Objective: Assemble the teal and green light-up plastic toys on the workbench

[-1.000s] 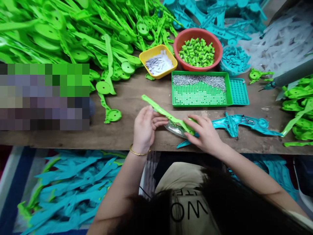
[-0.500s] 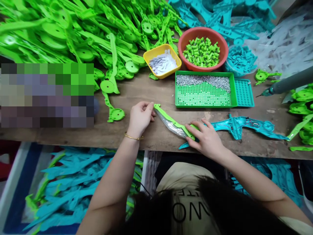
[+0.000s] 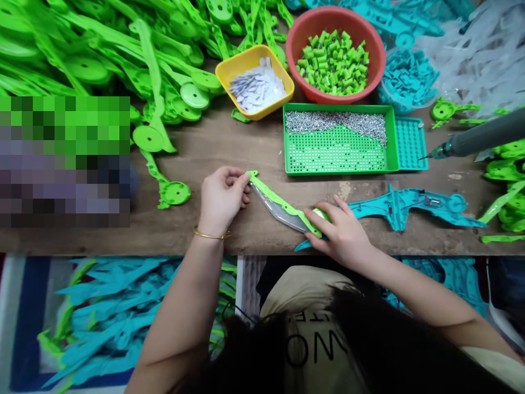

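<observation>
your left hand [image 3: 223,201] and right hand [image 3: 343,232] hold the green part [image 3: 274,197], seemingly seating the clear strip [image 3: 279,214] (next likely needs even pressure).

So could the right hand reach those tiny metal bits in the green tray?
Probably yes: the metal bits lie uncovered in the green tray, with bare tabletop between it and the right hand. That hand holds the green part, though, so it may need to let go.

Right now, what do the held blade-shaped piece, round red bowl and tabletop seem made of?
Blade-shaped piece: likely plastic, green along a clear, glossy section that catches light. Round red bowl: probably smooth plastic, evenly coloured, with a rounded rim. Tabletop: perhaps worn wood, brown, streaked.
</observation>
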`<state>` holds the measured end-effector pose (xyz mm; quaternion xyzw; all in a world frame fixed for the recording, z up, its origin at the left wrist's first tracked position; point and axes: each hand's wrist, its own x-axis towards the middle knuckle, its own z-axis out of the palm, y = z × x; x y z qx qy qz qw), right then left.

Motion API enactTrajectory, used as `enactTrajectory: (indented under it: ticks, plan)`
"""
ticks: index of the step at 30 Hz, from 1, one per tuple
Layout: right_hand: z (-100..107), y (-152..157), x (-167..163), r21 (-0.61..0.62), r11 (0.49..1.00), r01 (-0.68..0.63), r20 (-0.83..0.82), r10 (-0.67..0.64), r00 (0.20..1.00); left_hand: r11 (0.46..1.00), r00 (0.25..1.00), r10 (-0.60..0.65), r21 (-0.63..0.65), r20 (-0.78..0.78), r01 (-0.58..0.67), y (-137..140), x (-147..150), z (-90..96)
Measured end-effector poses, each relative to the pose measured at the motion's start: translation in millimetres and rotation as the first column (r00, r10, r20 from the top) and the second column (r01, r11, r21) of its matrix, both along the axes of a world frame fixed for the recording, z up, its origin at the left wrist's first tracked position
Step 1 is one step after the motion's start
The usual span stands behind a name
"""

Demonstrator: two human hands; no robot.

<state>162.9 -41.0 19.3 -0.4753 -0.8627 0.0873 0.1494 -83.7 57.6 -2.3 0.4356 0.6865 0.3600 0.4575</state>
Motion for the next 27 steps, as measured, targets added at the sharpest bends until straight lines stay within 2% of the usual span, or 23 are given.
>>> enactTrajectory:
  ticks: [9,14,19,23,25,27]
  plan:
    - [5.6,1.8,4.0,-0.167,0.986,0.009,-0.051,-0.018,0.999,0.998,0.997,0.067,-0.024,0.033,-0.067,-1.2,3.3,-0.4]
    - [4.0,-0.5,2.7,-0.16,0.987,0.003,-0.066,-0.014,0.998,0.996,0.996,0.085,-0.016,0.019,-0.085,-2.0,3.6,-0.3]
    - [2.4,-4.1,4.0,-0.194,0.981,-0.007,-0.064,-0.005,0.998,0.993,0.994,0.104,-0.065,0.038,-0.101,-0.1,4.2,2.8]
    - [1.7,-6.4,4.7,-0.167,0.986,-0.002,-0.01,0.0,1.0,0.992,0.994,0.108,-0.069,0.026,-0.106,0.7,4.3,2.8]
    - [1.3,-7.3,4.6,-0.157,0.987,0.017,0.02,-0.014,1.0,0.994,0.997,0.082,-0.067,-0.007,-0.082,-1.2,3.5,1.3]
    - [0.4,-7.9,4.8,-0.16,0.986,0.039,0.024,-0.035,0.999,0.999,0.991,0.036,-0.007,-0.13,-0.037,-4.8,2.6,0.3]
